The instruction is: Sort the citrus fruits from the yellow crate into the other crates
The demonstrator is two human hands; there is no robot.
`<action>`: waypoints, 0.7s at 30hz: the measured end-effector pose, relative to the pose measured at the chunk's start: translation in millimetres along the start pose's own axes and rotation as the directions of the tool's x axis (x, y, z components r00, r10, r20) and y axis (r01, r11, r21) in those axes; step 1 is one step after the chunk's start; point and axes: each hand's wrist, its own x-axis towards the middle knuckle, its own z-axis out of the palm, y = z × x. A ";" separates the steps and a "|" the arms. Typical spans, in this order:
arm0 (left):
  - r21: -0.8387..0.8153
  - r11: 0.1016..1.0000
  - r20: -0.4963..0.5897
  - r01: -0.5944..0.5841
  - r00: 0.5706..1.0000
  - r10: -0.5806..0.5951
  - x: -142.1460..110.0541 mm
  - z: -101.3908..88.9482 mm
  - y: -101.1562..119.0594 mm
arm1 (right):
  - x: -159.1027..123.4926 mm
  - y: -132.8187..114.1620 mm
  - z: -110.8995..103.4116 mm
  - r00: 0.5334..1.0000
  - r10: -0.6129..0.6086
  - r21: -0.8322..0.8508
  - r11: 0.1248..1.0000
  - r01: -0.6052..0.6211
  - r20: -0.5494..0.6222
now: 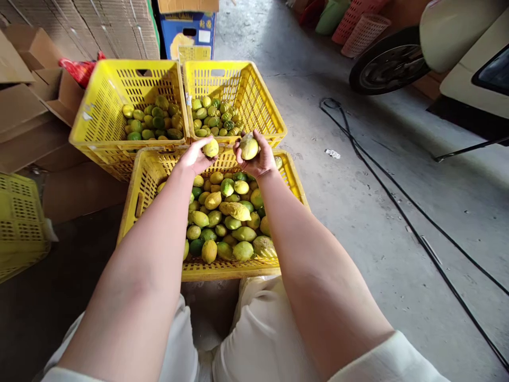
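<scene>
A yellow plastic crate (148,180) full of yellow-green lemons (228,223) stands on the floor between my knees. Over its far rim my left hand (196,156) is closed around a small yellow lemon (211,148). My right hand (256,156) grips a larger, blotchy lemon (249,147) beside it. Behind stand two more yellow crates: the left crate (99,106) holds mostly green lemons, the right crate (254,95) holds small green-yellow ones.
Flattened and folded cardboard boxes (27,106) pile up at the left, with another yellow crate (19,223) at the left edge. A black cable (397,207) runs across the concrete floor at the right. A vehicle wheel (387,66) and pink baskets (360,26) stand at the back right.
</scene>
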 end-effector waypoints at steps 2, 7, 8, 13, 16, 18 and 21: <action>0.105 0.992 -0.018 0.063 0.998 -0.061 2.3 -1.7 -1.6 | 0.5 0.9 -0.3 0.998 0.048 -0.071 0.996 -0.051 -0.043; 0.322 0.901 -0.292 0.291 0.936 -0.198 3.3 -0.8 -6.1 | 0.5 3.4 0.6 0.970 0.213 -0.224 0.946 -0.234 -0.114; 0.330 0.890 -0.330 0.314 0.922 -0.202 2.9 0.3 -6.9 | 1.3 4.0 0.5 0.972 0.210 -0.216 0.949 -0.228 -0.101; 0.266 0.911 -0.353 0.315 0.911 -0.212 4.6 3.6 -7.7 | 6.6 6.1 0.1 0.993 0.113 -0.083 0.990 -0.114 -0.022; 0.182 0.942 -0.309 0.281 0.926 -0.216 7.5 1.6 -5.5 | 6.8 6.3 0.4 0.997 0.074 -0.051 0.996 -0.076 -0.032; 0.114 0.961 -0.274 0.253 0.937 -0.214 8.2 -0.7 -3.4 | 5.7 5.8 0.1 0.999 0.048 -0.053 0.997 -0.049 -0.021; 0.028 0.969 -0.199 0.244 0.952 -0.234 5.6 -3.5 0.3 | 4.4 4.9 -1.6 0.999 0.033 -0.045 0.998 -0.034 -0.008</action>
